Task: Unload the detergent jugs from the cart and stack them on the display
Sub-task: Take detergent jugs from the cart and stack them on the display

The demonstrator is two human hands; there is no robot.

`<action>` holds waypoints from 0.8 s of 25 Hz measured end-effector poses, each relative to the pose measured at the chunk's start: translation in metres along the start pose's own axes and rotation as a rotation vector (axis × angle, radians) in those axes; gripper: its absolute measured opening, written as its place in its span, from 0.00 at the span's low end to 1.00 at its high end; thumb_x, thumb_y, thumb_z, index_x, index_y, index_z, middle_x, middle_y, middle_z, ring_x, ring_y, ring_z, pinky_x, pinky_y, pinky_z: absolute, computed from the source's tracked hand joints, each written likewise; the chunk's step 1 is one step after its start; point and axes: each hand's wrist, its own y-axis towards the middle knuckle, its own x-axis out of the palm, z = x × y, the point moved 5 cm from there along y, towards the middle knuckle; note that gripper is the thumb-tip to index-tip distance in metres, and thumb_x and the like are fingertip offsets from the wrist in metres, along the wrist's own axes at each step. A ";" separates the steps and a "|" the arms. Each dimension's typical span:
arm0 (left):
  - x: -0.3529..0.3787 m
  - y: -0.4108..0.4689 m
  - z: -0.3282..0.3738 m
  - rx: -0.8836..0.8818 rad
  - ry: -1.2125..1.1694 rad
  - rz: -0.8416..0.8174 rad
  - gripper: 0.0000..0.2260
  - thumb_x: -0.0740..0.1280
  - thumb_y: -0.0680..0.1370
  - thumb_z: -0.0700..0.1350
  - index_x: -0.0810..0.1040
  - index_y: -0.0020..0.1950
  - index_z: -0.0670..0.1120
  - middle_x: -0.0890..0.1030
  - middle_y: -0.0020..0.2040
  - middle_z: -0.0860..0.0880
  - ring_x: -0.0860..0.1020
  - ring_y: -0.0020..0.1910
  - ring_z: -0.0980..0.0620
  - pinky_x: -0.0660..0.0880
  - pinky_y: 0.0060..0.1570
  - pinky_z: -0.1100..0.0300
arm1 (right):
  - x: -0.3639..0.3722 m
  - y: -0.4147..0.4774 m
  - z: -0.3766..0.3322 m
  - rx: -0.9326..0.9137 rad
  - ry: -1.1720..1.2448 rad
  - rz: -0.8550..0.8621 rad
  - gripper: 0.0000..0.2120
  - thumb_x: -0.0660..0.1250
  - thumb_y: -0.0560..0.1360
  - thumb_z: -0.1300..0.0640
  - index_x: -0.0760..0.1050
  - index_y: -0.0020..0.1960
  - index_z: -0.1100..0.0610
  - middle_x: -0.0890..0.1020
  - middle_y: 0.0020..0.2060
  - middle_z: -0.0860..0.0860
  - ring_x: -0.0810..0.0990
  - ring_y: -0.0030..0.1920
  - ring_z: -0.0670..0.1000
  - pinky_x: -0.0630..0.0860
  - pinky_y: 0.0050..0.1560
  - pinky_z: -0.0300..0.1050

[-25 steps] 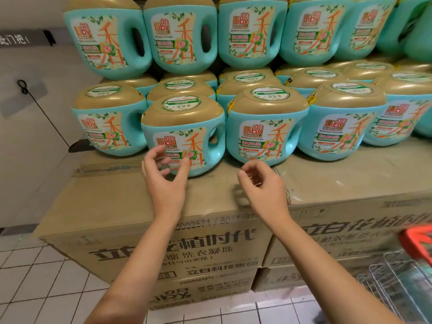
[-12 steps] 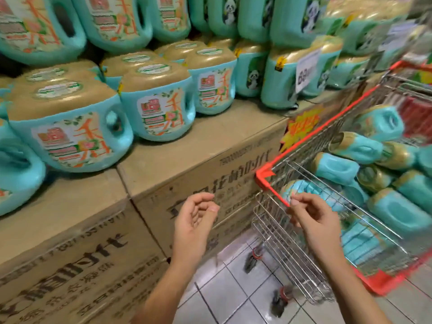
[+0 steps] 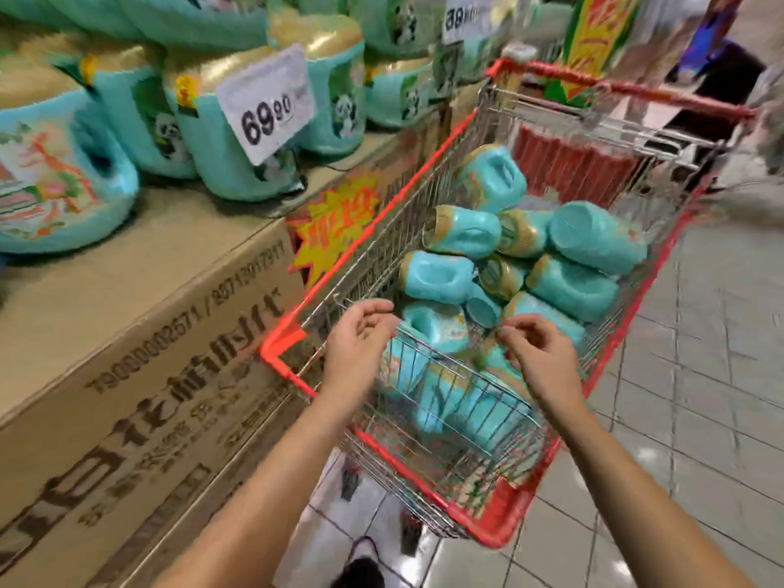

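Detergent jugs (image 3: 462, 237) are piled on their sides in the wire cart (image 3: 278, 348), gold caps mostly pointing toward the display cartons (image 3: 127, 316) on my left. Nearest jug (image 3: 437, 328) lies just past and below my fingertips, between the two hands — left hand (image 3: 360, 345) looks a touch closer than right hand (image 3: 541, 362). Both are empty, fingers loosely curled over the cart's near end. My guess: reach forward and down — then swing left.

The display jugs (image 3: 203, 19) at the top left are smeared and cut off by the edge. Low in the cart (image 3: 502, 530), some cart jugs (image 3: 445, 401) hide behind wires (image 3: 469, 377). The top right is all blur.
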 end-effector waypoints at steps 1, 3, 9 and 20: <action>0.011 0.025 -0.006 -0.023 0.026 -0.015 0.09 0.66 0.77 0.34 0.77 0.48 0.48 0.79 0.42 0.44 0.76 0.41 0.52 0.72 0.46 0.60 | -0.001 0.018 0.010 0.023 -0.021 0.015 0.02 0.68 0.74 0.65 0.77 0.47 0.61 0.76 0.34 0.58 0.72 0.34 0.52 0.70 0.35 0.44; 0.031 0.077 -0.024 -0.073 0.074 -0.018 0.07 0.67 0.76 0.35 0.78 0.50 0.45 0.80 0.42 0.45 0.76 0.41 0.51 0.73 0.47 0.57 | 0.000 0.055 0.029 0.064 -0.064 0.060 0.02 0.68 0.74 0.64 0.77 0.47 0.61 0.77 0.35 0.55 0.73 0.37 0.52 0.71 0.41 0.48; 0.083 0.219 -0.079 -0.159 0.150 -0.028 0.09 0.66 0.77 0.35 0.77 0.57 0.41 0.77 0.39 0.52 0.73 0.37 0.59 0.70 0.39 0.72 | 0.020 0.162 0.074 0.177 -0.234 0.168 0.08 0.69 0.73 0.61 0.78 0.53 0.58 0.80 0.39 0.50 0.77 0.39 0.50 0.72 0.44 0.35; 0.139 0.393 -0.166 -0.444 0.275 -0.134 0.28 0.61 0.80 0.53 0.61 0.76 0.41 0.70 0.71 0.42 0.70 0.68 0.43 0.66 0.69 0.51 | 0.078 0.346 0.096 -0.076 -0.707 0.017 0.26 0.68 0.74 0.60 0.66 0.71 0.57 0.66 0.70 0.61 0.63 0.71 0.61 0.61 0.71 0.53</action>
